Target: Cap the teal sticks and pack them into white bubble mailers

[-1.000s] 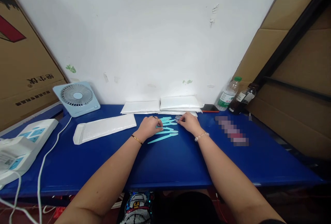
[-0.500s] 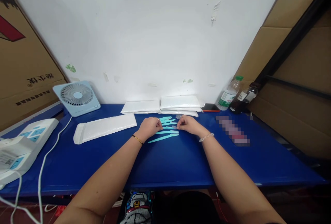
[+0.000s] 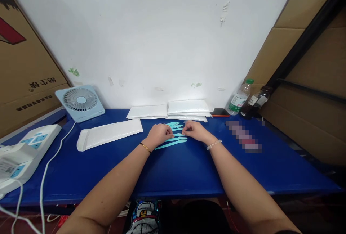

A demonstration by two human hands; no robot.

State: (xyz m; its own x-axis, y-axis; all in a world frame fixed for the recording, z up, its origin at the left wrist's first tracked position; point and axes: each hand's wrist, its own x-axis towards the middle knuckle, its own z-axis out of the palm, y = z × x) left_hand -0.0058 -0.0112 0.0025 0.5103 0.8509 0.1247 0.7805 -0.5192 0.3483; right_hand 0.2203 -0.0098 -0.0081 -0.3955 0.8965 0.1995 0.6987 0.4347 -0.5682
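My left hand [image 3: 160, 133] pinches a slim teal eyebrow razor [image 3: 177, 134] between thumb and finger. At its right end the fingers of my right hand [image 3: 195, 130] are closed on a small clear cap, now mostly hidden by the fingertips. Whether the cap sits over the blade end or just touches it, I cannot tell. Two more teal razors [image 3: 174, 143] lie on the table just in front of my hands. Behind the fingers is a loose bunch of others [image 3: 174, 124]. A bit of clear plastic [image 3: 185, 121] shows behind my right hand.
White padded mailers [image 3: 189, 107] are stacked against the wall; another mailer [image 3: 113, 133] lies to the left. A blue fan [image 3: 81, 100] and a power strip [image 3: 38, 144] stand further left. To the right are a phone [image 3: 220, 112], two bottles [image 3: 238, 100] and a blurred-out object [image 3: 243, 136].
My left hand has shifted slightly right with the razor. The clear cap in my right fingers, visible before, has met the razor's end and is mostly covered.
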